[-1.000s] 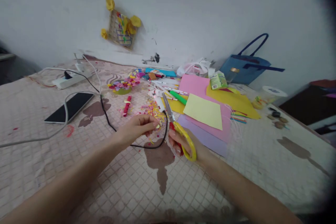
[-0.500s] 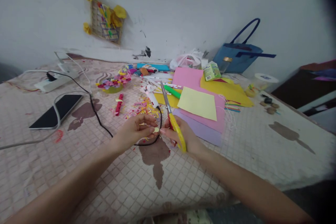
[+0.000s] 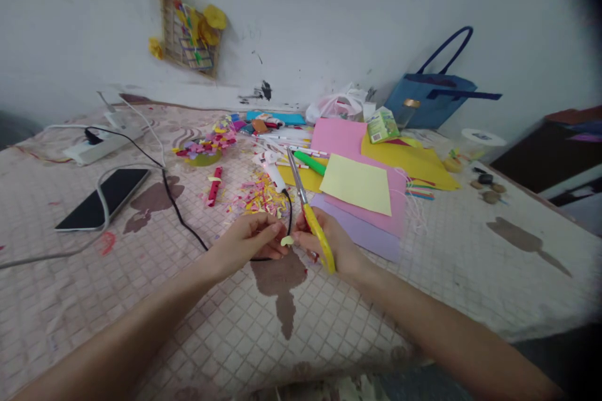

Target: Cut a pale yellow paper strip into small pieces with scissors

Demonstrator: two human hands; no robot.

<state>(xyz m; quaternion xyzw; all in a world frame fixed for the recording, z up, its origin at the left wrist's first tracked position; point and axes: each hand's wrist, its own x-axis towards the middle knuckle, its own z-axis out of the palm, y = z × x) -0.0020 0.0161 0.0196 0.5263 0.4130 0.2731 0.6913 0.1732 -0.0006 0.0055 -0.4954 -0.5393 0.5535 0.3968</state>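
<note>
Yellow-handled scissors point(image 3: 316, 229) are held in my right hand point(image 3: 332, 238), their blades together and pointing away from me. A small pale yellow-green piece of paper point(image 3: 286, 240) sits between the fingertips of both hands. My left hand point(image 3: 256, 238) has its fingers curled at that piece, and my right fingertips touch its other side. Behind the hands lies a white glue gun point(image 3: 271, 170) with a black cord. Pink and yellow paper scraps point(image 3: 258, 197) surround it. A red roll with a pale strip point(image 3: 215, 187) rests to the left.
Pale yellow point(image 3: 356, 185), pink and lilac point(image 3: 360, 229) sheets lie right of the scissors. A phone point(image 3: 103, 199), cables and a power strip point(image 3: 103, 144) are at left. A tape roll point(image 3: 204, 158) holds paper bits. At the back stands a blue bag point(image 3: 427, 103).
The paper piece has shifted slightly right and down, towards my right fingertips. My left thumb has moved up off it. The scissors stay in my right hand.
</note>
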